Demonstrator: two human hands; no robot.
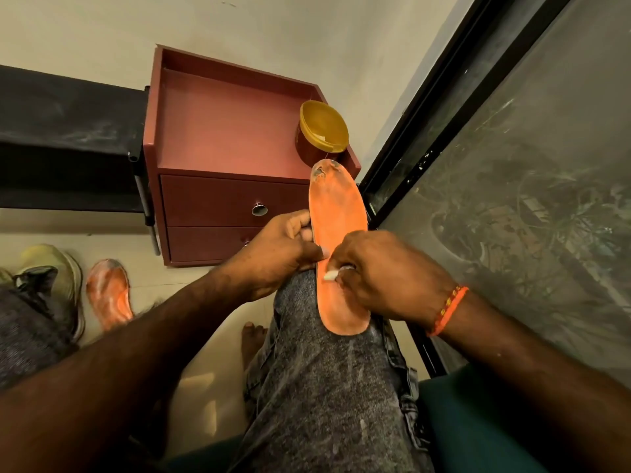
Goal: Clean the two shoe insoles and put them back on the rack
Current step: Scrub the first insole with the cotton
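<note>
An orange insole [336, 213] lies lengthwise on my right knee, its worn dark toe end pointing away from me. My left hand [283, 250] grips its left edge near the middle. My right hand [382, 271] pinches a small white wad [330, 275] and presses it against the insole's surface. A second orange insole [109, 295], streaked with white, lies on the floor at the left beside a shoe. The dark rack [68, 141] stands at the far left.
A red-brown cabinet [225, 138] with two drawers stands ahead, carrying a yellow tub [322, 134] at its right edge. A dusty glass pane in a black frame [512, 165] runs along the right. A greenish shoe [54, 278] sits on the floor at left. My bare foot [252, 339] rests below.
</note>
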